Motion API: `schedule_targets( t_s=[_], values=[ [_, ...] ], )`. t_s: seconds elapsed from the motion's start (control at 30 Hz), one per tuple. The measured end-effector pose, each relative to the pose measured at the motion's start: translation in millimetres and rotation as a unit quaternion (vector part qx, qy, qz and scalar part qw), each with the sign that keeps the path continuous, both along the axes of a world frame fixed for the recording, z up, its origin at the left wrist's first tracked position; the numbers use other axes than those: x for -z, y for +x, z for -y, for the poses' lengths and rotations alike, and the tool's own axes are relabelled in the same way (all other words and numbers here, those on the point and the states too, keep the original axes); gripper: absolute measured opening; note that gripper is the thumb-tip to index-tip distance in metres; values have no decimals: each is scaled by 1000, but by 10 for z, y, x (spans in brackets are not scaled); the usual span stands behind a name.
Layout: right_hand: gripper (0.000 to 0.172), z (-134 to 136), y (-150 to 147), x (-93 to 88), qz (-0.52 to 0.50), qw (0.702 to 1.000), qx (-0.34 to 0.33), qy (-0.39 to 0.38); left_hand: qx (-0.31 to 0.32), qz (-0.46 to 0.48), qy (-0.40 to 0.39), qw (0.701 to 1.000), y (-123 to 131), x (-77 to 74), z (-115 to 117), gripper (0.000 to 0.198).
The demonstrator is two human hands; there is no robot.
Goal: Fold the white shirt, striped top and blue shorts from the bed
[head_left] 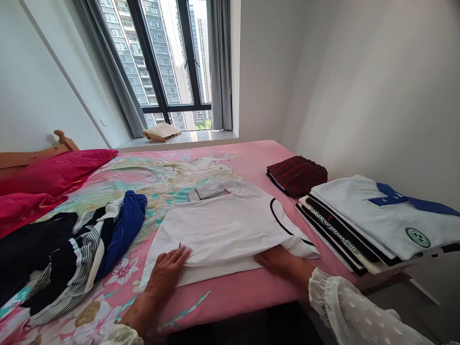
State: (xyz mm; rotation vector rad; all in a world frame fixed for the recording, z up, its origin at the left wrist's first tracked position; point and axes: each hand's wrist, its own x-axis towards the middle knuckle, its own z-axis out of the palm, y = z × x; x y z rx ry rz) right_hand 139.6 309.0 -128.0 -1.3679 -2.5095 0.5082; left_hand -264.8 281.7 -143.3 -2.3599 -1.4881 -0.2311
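Observation:
A white short-sleeved shirt (223,223) with black trim on its sleeve lies spread on the bed, its collar toward the window. My left hand (168,266) rests flat on the shirt's near left part, fingers stretched out beside a small black mark. At the near right edge, my right hand (280,263) holds the shirt's cloth near the sleeve; a fold of fabric partly covers its fingers. Under the upper layer, another white layer of cloth shows along the near edge.
Right of the shirt stand a stack of folded clothes (345,230) and a folded red plaid garment (297,173). Black, striped and blue clothes (77,254) lie loosely at left, near red pillows (53,177). A beige bundle (161,131) sits on the windowsill.

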Motion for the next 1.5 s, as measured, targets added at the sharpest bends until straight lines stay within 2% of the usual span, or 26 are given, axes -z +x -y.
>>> schedule_targets(
  t_s=[0.13,0.23,0.3,0.4,0.47,0.57,0.67,0.73,0.83,0.87,0.93,1.03,1.1,1.17,1.23,1.3,1.4,1.5],
  values=[
    [48,72,159,25,17,999,0,34,-1,-8,22,1000,-140,38,42,62],
    [51,102,170,61,24,998,11,57,18,7,68,997,11,-16,71,66],
    [53,97,153,75,28,998,12,60,69,16,79,994,303,-105,76,67],
    [55,86,135,72,25,997,3,75,159,19,61,985,937,-254,51,59],
    [55,107,156,55,14,996,-3,94,193,32,32,980,1348,-323,-17,51],
    [35,193,291,6,-2,992,-16,121,174,75,-21,982,1738,-376,-238,45],
    [21,257,540,-93,-43,982,29,179,125,108,-76,983,1885,-433,-566,45],
    [24,218,704,-175,-65,970,93,214,118,110,-126,979,1964,-482,-789,46],
    [48,34,855,-249,-44,968,131,210,136,100,-198,966,2148,-500,-1044,43],
    [49,-36,882,-249,-32,971,125,200,138,96,-215,962,2214,-473,-1099,42],
    [36,-143,928,-204,-19,976,118,185,129,89,-237,959,2313,-356,-1160,40],
    [16,-155,1032,-61,-24,973,138,186,99,87,-241,962,2349,-84,-1168,44],
    [13,-77,1122,33,-29,969,157,187,89,95,-218,967,2328,73,-1157,46],
    [16,31,1190,83,-40,963,180,196,87,101,-201,970,2309,136,-1152,47],
    [21,151,1200,78,-69,951,204,223,89,109,-203,969,2294,79,-1135,49],
    [22,283,1136,31,-109,942,192,254,94,126,-191,969,2250,-69,-1061,52],
    [23,491,946,-47,-147,951,89,259,138,125,-134,973,2032,-299,-776,58],
    [31,624,759,-58,-136,962,20,237,169,81,-85,979,1573,-337,-349,57]
  ],
)
